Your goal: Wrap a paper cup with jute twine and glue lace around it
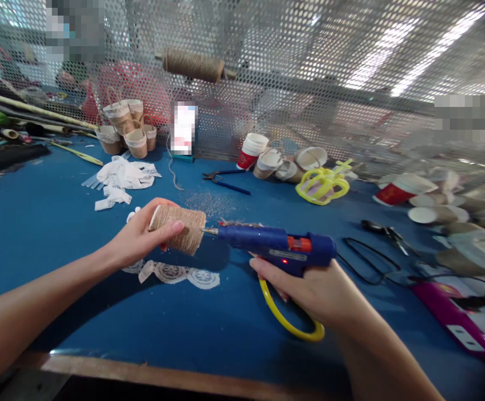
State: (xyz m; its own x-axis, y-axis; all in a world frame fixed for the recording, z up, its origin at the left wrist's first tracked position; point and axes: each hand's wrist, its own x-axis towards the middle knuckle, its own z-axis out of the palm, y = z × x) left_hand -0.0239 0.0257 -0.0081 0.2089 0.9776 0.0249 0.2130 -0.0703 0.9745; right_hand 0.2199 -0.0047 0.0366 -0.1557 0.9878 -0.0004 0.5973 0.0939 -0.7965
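My left hand is wrapped round a cup covered in brown twine, held on its side with its white rim toward the palm. In my right hand is a blue hot glue gun with a red light on. Its nozzle meets or nearly meets the base end of the cup. A yellow loop, like a large scissor handle, shows below the right hand; whether the hand holds it I cannot tell. Beneath the cup, a strip of white lace lies on the blue table.
Pliers, white lace scraps and finished twine cups lie or stand toward the back. Paper cups and a yellow basket-like frame are right of them. A purple power strip and black cord occupy the right.
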